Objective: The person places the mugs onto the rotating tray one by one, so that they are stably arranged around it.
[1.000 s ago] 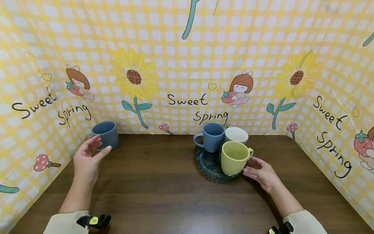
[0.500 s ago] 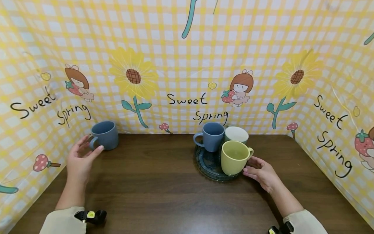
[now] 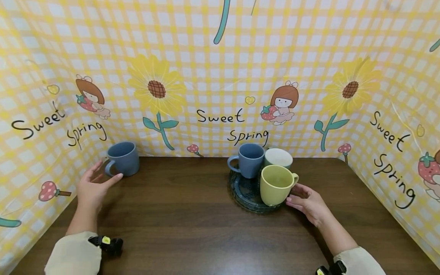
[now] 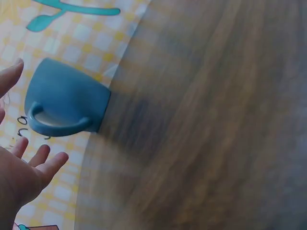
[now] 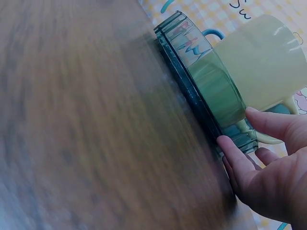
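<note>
A blue-grey mug (image 3: 123,157) stands at the table's back left, its handle turned toward my left hand (image 3: 92,188). That hand hovers open just short of the handle, touching nothing; in the left wrist view the mug (image 4: 66,99) lies beyond my spread fingers (image 4: 42,164). A dark green glass tray (image 3: 245,194) holds a blue mug (image 3: 250,159), a white mug (image 3: 278,157) and a yellow mug (image 3: 276,185). My right hand (image 3: 307,201) rests at the tray's right side. Its straight fingers (image 5: 233,154) touch the tray rim (image 5: 200,79) below the yellow mug (image 5: 256,57).
A yellow checked "Sweet Spring" cloth (image 3: 220,76) walls the brown wooden table (image 3: 192,233) at the back and on both sides. The blue-grey mug stands close to the left cloth wall.
My left hand has drawn back and to the left from the blue-grey mug, uncovering its handle. The right hand and the tray have stayed still.
</note>
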The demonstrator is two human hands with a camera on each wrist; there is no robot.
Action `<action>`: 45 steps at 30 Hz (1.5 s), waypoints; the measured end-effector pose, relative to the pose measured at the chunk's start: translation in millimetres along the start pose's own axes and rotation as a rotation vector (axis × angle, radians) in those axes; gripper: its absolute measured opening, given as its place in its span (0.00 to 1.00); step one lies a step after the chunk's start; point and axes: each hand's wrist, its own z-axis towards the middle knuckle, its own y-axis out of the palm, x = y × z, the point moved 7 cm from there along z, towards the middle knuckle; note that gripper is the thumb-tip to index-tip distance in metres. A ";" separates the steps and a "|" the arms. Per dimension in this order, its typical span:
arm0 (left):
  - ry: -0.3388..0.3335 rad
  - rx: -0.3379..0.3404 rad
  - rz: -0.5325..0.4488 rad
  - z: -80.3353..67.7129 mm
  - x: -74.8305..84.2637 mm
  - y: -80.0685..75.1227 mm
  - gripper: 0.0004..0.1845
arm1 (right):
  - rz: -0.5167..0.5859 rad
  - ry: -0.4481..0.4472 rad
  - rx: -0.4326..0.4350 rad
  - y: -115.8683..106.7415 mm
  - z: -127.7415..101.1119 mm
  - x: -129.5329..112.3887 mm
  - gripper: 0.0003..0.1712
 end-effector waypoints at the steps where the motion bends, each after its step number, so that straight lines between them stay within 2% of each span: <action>1: -0.008 -0.015 -0.008 1.9 -2.2 0.3 0.46 | 0.001 0.000 0.000 -0.3 -0.1 -0.1 0.42; 6: -0.066 -0.068 -0.063 12.0 -13.4 0.6 0.49 | 0.008 0.000 0.002 -1.3 -0.7 -0.5 0.42; 13: -0.109 -0.006 -0.112 26.5 -23.7 -3.1 0.48 | 0.016 0.005 0.004 -0.4 -0.8 -0.3 0.43; 18: -0.133 0.015 -0.211 33.6 -27.6 0.8 0.47 | 0.022 0.007 0.003 -0.3 -0.2 -0.3 0.42; 25: -0.157 0.028 -0.433 41.5 -30.4 7.2 0.43 | 0.021 0.008 0.004 -0.2 0.0 0.5 0.43; 29: -0.177 0.062 -0.536 42.5 -30.2 8.8 0.38 | 0.023 0.013 0.009 -0.5 0.3 1.2 0.43; 37: -0.246 0.210 -0.712 35.4 -35.2 8.6 0.19 | 0.029 0.009 0.017 -2.0 0.7 0.9 0.43; 41: -0.240 0.257 -0.789 31.7 -37.0 8.7 0.16 | 0.033 0.005 0.012 -1.0 0.8 0.7 0.43; 45: -0.257 0.264 -0.797 28.6 -39.2 9.1 0.16 | 0.033 -0.001 0.010 -0.5 0.9 1.7 0.43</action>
